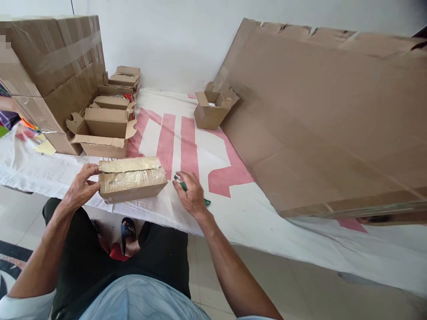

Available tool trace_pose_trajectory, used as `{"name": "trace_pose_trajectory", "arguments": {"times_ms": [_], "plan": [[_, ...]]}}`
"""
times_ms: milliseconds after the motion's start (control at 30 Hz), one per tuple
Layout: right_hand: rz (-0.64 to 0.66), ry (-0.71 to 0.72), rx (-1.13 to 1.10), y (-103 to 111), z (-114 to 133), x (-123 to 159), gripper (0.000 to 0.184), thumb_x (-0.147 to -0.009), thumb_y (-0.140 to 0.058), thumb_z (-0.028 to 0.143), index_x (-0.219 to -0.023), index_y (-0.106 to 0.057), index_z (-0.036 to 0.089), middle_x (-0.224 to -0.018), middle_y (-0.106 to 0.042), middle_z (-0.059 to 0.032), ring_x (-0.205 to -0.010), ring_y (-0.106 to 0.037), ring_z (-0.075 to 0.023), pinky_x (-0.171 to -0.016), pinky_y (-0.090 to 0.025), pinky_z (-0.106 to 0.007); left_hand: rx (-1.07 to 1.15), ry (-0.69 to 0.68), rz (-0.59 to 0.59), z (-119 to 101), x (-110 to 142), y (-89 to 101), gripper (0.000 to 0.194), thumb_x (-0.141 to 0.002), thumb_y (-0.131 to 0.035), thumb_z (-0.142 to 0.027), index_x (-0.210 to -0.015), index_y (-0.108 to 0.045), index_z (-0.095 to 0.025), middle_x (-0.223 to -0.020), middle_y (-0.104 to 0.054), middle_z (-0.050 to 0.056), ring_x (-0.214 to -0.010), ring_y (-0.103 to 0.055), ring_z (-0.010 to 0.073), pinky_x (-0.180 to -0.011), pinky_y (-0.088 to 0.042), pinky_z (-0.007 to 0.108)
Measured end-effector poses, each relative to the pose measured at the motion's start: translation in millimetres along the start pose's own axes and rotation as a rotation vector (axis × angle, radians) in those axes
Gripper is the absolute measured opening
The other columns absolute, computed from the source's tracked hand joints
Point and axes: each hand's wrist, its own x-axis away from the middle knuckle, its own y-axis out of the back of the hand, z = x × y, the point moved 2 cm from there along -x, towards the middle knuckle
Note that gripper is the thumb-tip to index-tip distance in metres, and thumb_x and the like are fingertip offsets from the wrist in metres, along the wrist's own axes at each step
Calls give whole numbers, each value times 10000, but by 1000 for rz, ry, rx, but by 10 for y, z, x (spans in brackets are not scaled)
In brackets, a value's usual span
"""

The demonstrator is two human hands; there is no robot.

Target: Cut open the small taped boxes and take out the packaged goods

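A small cardboard box with clear tape over its top seam sits near the front edge of the cloth-covered table. My left hand is closed on the left end of this box, thumb and fingers at its corner. To the right of the box, my right hand is wrapped round a green box cutter. The cutter's dark tip points toward the box and is apart from it. Its green rear end pokes out below my palm; the middle is hidden by my fingers.
Open cardboard boxes line the left, beside a tall stack of taped cartons. Another open box stands at the back. A large cardboard sheet or carton side covers the right. Part of another person's arm shows far left.
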Motion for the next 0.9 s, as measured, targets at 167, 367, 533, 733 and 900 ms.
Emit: {"name": "trace_pose_trajectory", "arguments": {"times_ms": [167, 367, 533, 733, 900], "plan": [[272, -238, 419, 269, -514, 183, 322, -1050, -645, 419, -1259, -758, 201, -1277, -741, -199, -1232, -670, -395, -1014, -594, -517, -17, -19, 18, 58, 21, 3, 391, -812, -876, -439, -1154, -880, -249, -1462, -655, 122, -1384, -687, 345, -817, -727, 329], [274, -218, 450, 254, -624, 333, 203, -1057, -557, 365, -1075, -707, 230, -1138, -728, -164, -1130, -669, -355, -929, -557, -463, -49, -44, 83, 65, 47, -2, 450, -824, -865, -374, -1264, -882, -283, -1662, -627, 124, -1518, -639, 380, -938, -712, 374], [3, -361, 152, 324, -489, 128, 298, -1039, -507, 507, -1002, -660, 254, -927, -709, -103, -889, -678, -311, -746, -538, -427, -51, -48, 133, 13, 102, -14, 509, -870, -820, -352, -1376, -858, -317, -1682, -640, 118, -1548, -618, 376, -957, -692, 381], [67, -346, -398, 530, 219, -336, 472, -1040, -625, 721, -1036, -700, 255, -763, -622, 23, -583, -563, -175, -535, -488, -312, -84, -40, 151, -72, 165, -26, 536, -884, -784, -324, -1418, -829, -314, -1688, -630, 113, -1517, -634, 355, -1013, -677, 400], [369, -27, -339, 519, 996, -572, 315, -1046, -738, 518, -1137, -831, 232, -866, -771, -20, -712, -684, -202, -659, -602, -339, -102, -14, 158, -124, 236, -50, 584, -838, -788, -295, -1420, -816, -338, -1698, -601, 83, -1520, -633, 355, -1064, -664, 432]]}}
